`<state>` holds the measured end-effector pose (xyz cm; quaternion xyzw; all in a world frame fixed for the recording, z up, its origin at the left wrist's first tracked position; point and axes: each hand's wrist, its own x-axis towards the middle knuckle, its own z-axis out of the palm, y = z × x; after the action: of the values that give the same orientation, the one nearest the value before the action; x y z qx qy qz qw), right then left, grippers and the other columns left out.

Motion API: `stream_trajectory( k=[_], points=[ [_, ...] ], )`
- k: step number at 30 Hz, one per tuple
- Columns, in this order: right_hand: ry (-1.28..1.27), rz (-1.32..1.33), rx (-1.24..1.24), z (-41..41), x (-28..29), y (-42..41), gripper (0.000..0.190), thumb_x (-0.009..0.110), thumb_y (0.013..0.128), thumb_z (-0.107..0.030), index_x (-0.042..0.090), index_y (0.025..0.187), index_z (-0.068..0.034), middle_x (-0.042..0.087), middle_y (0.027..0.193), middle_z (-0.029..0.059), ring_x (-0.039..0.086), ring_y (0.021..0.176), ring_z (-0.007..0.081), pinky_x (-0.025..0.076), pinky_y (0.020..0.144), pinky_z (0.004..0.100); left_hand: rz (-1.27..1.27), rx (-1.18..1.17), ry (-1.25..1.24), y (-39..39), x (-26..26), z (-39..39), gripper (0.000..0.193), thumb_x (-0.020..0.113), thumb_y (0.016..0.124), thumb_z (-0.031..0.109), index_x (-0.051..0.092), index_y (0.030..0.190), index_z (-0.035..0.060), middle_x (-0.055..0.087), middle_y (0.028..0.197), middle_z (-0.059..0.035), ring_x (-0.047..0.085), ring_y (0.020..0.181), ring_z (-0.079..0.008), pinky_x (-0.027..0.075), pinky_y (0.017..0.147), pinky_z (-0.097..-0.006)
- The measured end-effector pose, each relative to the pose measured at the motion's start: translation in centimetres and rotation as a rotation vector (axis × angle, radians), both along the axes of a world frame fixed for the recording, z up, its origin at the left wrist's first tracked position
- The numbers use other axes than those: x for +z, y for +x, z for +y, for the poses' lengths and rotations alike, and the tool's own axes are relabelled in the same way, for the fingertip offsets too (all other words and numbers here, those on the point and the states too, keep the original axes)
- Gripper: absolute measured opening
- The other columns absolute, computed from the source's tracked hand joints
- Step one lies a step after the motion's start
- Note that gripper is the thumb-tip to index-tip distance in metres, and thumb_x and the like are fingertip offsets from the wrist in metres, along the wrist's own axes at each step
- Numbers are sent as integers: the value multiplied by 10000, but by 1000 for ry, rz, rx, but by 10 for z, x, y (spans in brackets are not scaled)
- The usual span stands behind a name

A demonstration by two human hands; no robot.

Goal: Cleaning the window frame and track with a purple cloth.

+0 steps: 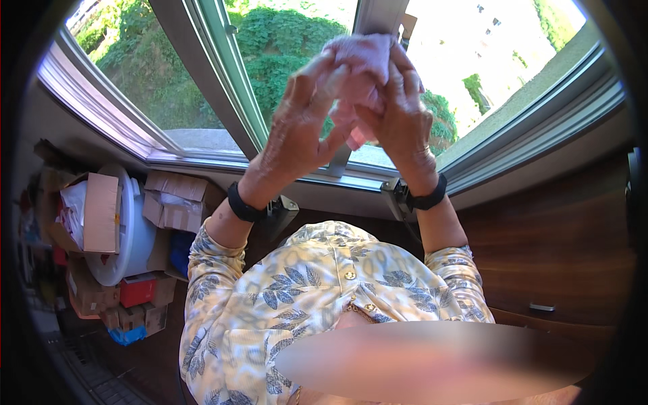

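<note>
A crumpled pink cloth (362, 55) is held up between my two hands, before the window. My left hand (304, 114) grips its left side, fingertips pressed into the fabric and the thumb below. On the other side my right hand (402, 109) has its fingers around the cloth's edge. A loose fold of the cloth hangs down between the palms. Behind it are the window's metal frame post (377, 20) and bright glass panes. Each wrist wears a black strap (430, 195) with a small device on it.
A window sill (324, 179) runs below my hands. To the left stand piled cardboard boxes (174, 200), a large white round-rimmed tub (134, 228) and a red box (137, 290). A brown wooden cabinet (547, 253) with a metal handle is at the right. Green plants grow outside.
</note>
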<state>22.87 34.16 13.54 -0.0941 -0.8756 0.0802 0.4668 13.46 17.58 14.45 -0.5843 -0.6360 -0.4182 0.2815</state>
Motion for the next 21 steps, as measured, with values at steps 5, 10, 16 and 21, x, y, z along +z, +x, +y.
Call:
stream_trajectory(
  k=[5,10,16,21],
  points=[
    [151,-205,-35,0,-70,11,823,801,738,-360,483,1443,-77,545,1125,188,694,833,340,603,570,381,-137,21,-77,3,-71,-1,588,720,880,158,475,1393,10,466,1375,-225,537,1227,-395,497,980,-427],
    [42,-290,131,10,-117,20,861,819,725,-320,458,1466,-73,533,1092,194,687,859,357,603,615,396,-498,-58,-351,-2,-103,-5,486,709,888,135,493,1300,-4,520,1264,-213,596,1113,-372,512,904,-400],
    [20,-21,220,-4,-50,13,745,794,781,-262,484,1423,-47,523,1323,183,643,1037,371,603,730,419,-184,-26,-10,0,-56,-3,536,728,884,158,477,1337,19,503,1305,-209,558,1190,-381,507,945,-416],
    [149,215,142,-13,57,-4,742,818,753,-259,498,1363,18,516,1345,184,619,1074,382,581,745,393,98,73,208,-7,31,8,610,713,899,176,453,1432,33,450,1413,-222,515,1263,-382,490,989,-442]
  ],
)
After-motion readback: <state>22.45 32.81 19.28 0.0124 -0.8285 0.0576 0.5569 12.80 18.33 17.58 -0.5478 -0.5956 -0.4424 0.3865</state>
